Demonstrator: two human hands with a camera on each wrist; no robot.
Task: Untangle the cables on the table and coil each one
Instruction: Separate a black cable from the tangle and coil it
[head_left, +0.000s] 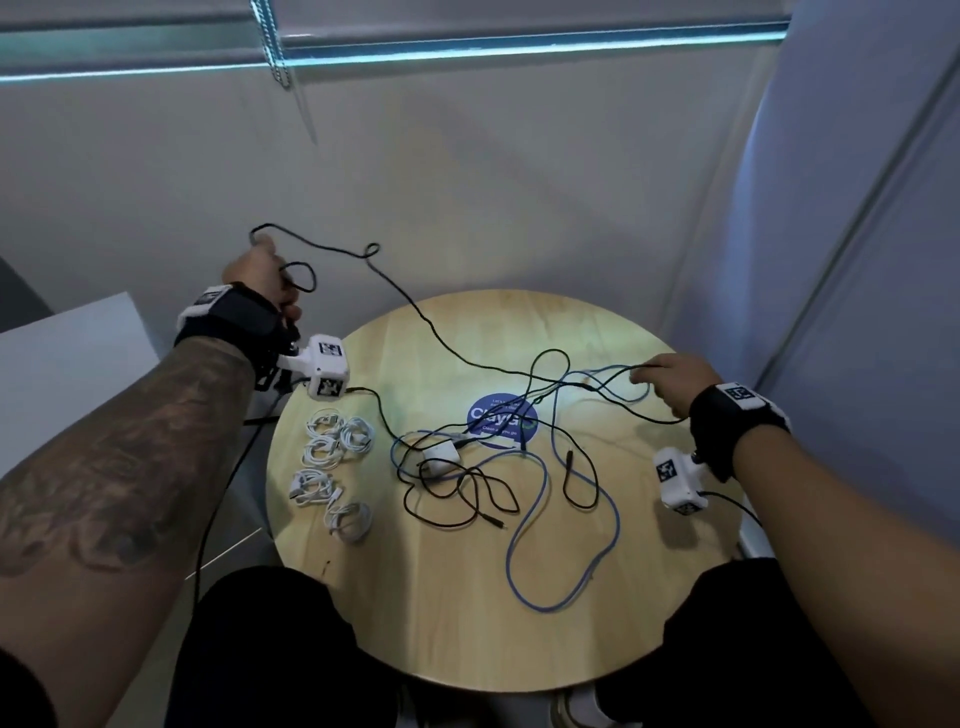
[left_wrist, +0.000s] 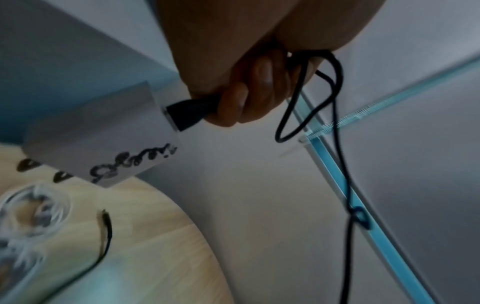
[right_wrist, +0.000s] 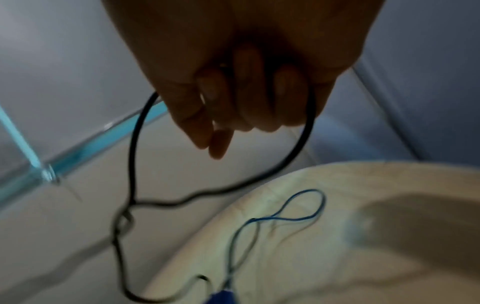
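A long black cable (head_left: 415, 312) stretches through the air between my two hands. My left hand (head_left: 278, 288) is raised beyond the table's left rim and grips the cable's plug end (left_wrist: 189, 112), with a small loop (left_wrist: 306, 98) hanging from the fingers. My right hand (head_left: 652, 382) hovers over the right side of the round wooden table (head_left: 467, 623), fingers curled round the same black cable (right_wrist: 132, 154). A blue cable (head_left: 540, 519) and another thin black cable (head_left: 467, 493) lie tangled at the table's middle around a white adapter (head_left: 441, 460).
Several coiled white cables (head_left: 332, 467) lie in a cluster on the left of the table. A round blue sticker (head_left: 501, 418) marks the centre. A white cabinet (head_left: 67, 364) stands to the left, and a wall runs close behind the table.
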